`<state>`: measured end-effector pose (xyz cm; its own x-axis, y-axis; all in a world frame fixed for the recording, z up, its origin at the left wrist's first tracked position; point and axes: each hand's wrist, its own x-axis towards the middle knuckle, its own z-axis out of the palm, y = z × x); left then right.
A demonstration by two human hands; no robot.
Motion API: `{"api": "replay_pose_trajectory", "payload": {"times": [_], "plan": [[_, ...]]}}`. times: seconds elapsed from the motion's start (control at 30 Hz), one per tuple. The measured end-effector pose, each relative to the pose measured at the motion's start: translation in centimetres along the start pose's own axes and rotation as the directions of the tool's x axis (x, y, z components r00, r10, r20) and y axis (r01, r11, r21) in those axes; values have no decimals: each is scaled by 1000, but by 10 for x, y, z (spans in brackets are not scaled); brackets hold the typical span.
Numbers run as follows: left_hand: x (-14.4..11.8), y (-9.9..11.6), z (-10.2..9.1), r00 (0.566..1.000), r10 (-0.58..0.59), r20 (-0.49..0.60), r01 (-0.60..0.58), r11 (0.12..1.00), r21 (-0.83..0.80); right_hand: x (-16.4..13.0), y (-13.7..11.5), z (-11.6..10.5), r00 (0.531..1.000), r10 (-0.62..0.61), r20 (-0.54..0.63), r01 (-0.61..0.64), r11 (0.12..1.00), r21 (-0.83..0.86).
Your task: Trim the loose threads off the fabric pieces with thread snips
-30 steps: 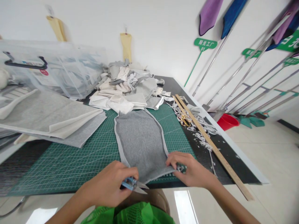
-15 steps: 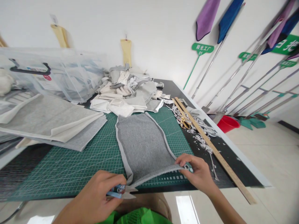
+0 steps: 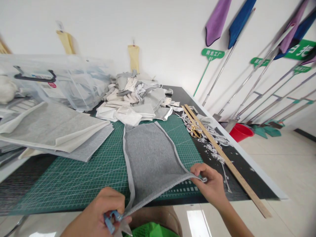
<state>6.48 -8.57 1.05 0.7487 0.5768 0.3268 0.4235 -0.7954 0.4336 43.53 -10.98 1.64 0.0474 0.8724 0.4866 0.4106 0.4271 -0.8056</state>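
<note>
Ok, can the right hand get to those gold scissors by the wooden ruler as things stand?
Probably yes, but not freely: the right hand is pinching the grey fabric's corner. The gold scissors lie uncovered among white scraps beside the wooden ruler, with nothing between.

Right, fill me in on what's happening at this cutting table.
A person is handling a grey fabric piece lying on a green cutting mat. The right hand pinches the piece's near right corner, holding the stitched edge taut. The left hand grips the near left corner along with small blue snips. Behind lie a heap of fabric offcuts, folded fabric, a wooden ruler and gold scissors among trimmings.
</note>
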Motion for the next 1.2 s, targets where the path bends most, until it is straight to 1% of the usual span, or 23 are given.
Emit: {"api": "replay_pose_trajectory", "payload": {"times": [0.07, 0.13, 0.23, 0.33, 0.4, 0.57, 0.63, 0.7, 0.8, 0.87, 0.93, 1.0, 1.1, 1.13, 1.2], "plan": [[1, -2, -1, 998, 1, 60, -1, 1000, 3, -1, -2, -1, 1000, -20, 20, 20, 1000, 8], [1, -3, -2, 994, -7, 106, 6, 1000, 10, -2, -4, -2, 996, -43, 77, 43, 999, 8], [2, 0, -3, 993, -8, 122, 6, 1000, 15, -5, -6, -1, 991, -55, 120, 56, 998, 0], [4, 4, -4, 997, -11, 78, 11, 1000, -2, -9, -4, -1, 991, -59, 117, 56, 998, 30], [5, 5, -2, 997, -30, 70, 31, 999, -20, -11, -2, -1, 992, -55, 112, 50, 998, 50], [-1, 0, 0, 979, -121, 166, 133, 989, -64, -16, 0, -2, 994, -27, 107, 19, 997, 71], [-5, -5, -2, 968, -167, 187, 177, 983, -38, -16, 1, -2, 995, -28, 94, 20, 997, 81], [-5, -8, -5, 962, -187, 201, 187, 982, 16, -17, 1, -2, 996, -33, 82, 25, 995, 95], [5, -7, -5, 951, -158, 267, 129, 984, 122, -17, 1, 0, 997, -42, 68, 34, 992, 121], [16, -3, -3, 935, -107, 339, 57, 987, 154, -16, 0, 2, 997, -44, 58, 36, 990, 135], [24, 2, 1, 922, -59, 384, -7, 985, 170, -15, -1, 4, 998, -40, 49, 33, 989, 145], [28, 5, 5, 921, -30, 388, -57, 976, 210, -15, -1, 6, 999, -34, 36, 28, 988, 151], [25, 6, 9, 928, 19, 371, -123, 959, 257, -15, -1, 8, 1000, -23, 16, 20, 988, 152], [22, 6, 9, 933, 38, 357, -135, 959, 251, -15, -1, 9, 1000, -19, 9, 17, 988, 151], [17, 4, 11, 952, 58, 300, -120, 974, 194, -14, -1, 10, 1000, -12, -5, 12, 988, 151]]}}
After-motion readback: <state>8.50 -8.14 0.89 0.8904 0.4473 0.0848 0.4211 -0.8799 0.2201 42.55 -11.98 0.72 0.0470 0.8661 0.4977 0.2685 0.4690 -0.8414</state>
